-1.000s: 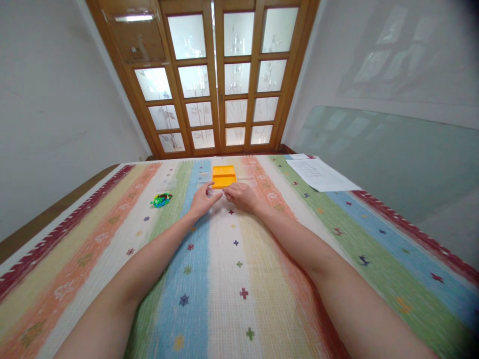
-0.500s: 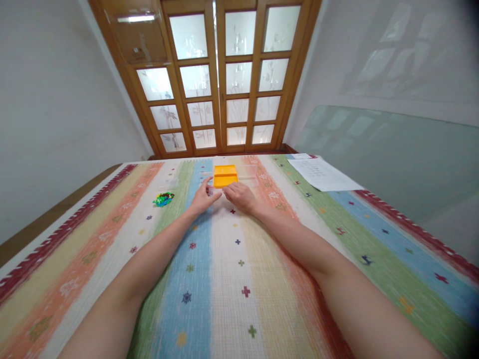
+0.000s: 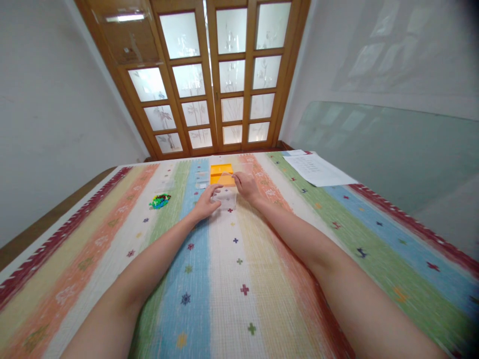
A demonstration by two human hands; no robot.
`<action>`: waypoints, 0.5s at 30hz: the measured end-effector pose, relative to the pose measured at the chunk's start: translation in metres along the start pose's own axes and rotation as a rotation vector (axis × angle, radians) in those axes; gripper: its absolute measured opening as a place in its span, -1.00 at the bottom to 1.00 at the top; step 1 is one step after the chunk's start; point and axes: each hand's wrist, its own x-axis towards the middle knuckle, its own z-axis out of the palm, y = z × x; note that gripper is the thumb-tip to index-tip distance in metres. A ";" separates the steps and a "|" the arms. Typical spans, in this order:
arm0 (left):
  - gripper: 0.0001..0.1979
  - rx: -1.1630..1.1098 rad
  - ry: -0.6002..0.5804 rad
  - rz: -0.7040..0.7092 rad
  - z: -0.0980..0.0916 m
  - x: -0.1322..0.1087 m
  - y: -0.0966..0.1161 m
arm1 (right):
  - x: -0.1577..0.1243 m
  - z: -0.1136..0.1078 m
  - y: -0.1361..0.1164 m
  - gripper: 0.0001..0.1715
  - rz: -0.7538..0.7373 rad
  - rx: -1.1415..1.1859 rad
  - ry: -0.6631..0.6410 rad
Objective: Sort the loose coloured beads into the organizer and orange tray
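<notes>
A small clear plastic box [image 3: 225,200] sits on the striped tablecloth between my hands, its see-through edges hard to make out. My left hand [image 3: 207,200] curves round its left side, with the thumb low and the fingers on the upper edge. A clear flap, which looks like the lid [image 3: 226,176], stands raised at the far side. My right hand [image 3: 247,187] pinches the right edge of this lid between thumb and fingers. Just beyond, an orange two-part tray [image 3: 221,167] lies partly hidden behind the clear plastic.
To the left is a small pile of green, blue, yellow and dark pieces [image 3: 160,201]. Clear plastic pieces [image 3: 202,180] lie left of the orange tray. Printed paper sheets [image 3: 318,169] rest at the far right. Wooden glazed doors [image 3: 209,94] stand beyond the table.
My right hand has moved up slightly, and the clear lid now stands raised. My left hand has come a little nearer to me with the clear box. The view has shifted slightly.
</notes>
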 end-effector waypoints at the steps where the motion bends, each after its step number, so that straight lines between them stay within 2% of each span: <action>1: -0.23 0.002 0.001 -0.004 -0.001 0.000 -0.001 | 0.000 0.001 0.000 -0.52 0.014 0.020 -0.003; 5: -0.13 -0.039 -0.001 -0.051 -0.004 0.001 -0.005 | 0.000 0.003 0.000 -0.49 0.099 0.076 -0.029; 8: -0.14 -0.044 0.037 -0.095 -0.010 0.006 -0.011 | -0.001 0.004 0.001 -0.49 0.109 0.112 -0.048; 11: -0.16 -0.009 0.172 -0.165 -0.030 0.013 -0.022 | -0.003 0.005 0.003 -0.53 0.082 0.154 -0.048; 15: -0.13 0.086 0.451 -0.338 -0.076 0.015 -0.046 | -0.006 0.008 0.007 -0.58 0.061 0.170 -0.077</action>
